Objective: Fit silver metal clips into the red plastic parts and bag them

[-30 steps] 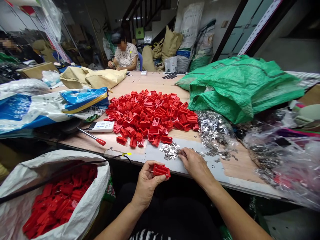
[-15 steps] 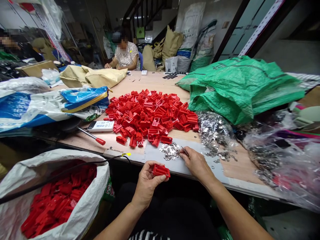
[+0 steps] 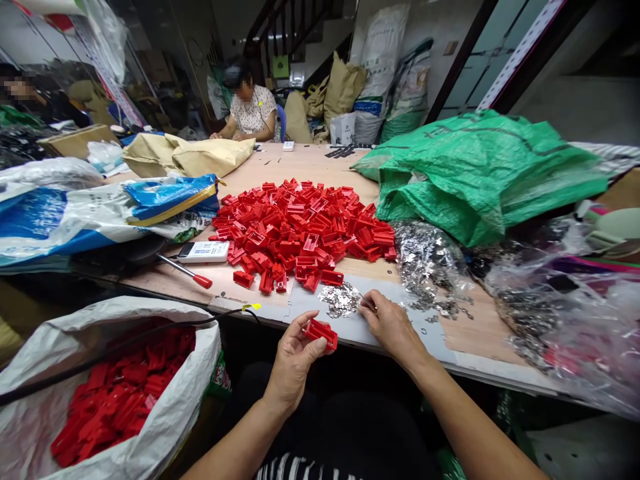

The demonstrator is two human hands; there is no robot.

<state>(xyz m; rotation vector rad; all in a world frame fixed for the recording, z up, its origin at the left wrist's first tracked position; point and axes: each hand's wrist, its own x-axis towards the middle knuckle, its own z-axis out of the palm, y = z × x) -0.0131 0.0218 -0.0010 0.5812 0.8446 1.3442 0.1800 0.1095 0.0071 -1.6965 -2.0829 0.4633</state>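
Observation:
My left hand (image 3: 294, 360) is closed round a small red plastic case (image 3: 321, 335), its hollow side facing up, just in front of the table edge. Over the grey sheet, my right hand (image 3: 387, 323) pinches a thin metal tool (image 3: 363, 299), perhaps tweezers; the fingers hide most of it. The tool's tip is at the right side of a small heap of flat metal pieces (image 3: 340, 300). Behind that heap lies a large pile of similar red plastic cases (image 3: 300, 227).
An open white sack (image 3: 200, 373) of red pieces stands at front left. A red-handled tool (image 3: 200, 280) and a white box (image 3: 207, 251) lie on the table. To the right are a clear bag of metal pieces (image 3: 427, 257) and a green sack (image 3: 490, 167). A person (image 3: 253, 110) sits across.
My left hand has tilted the red plastic case and raised it slightly. The right hand stays almost where it was, beside the metal pieces.

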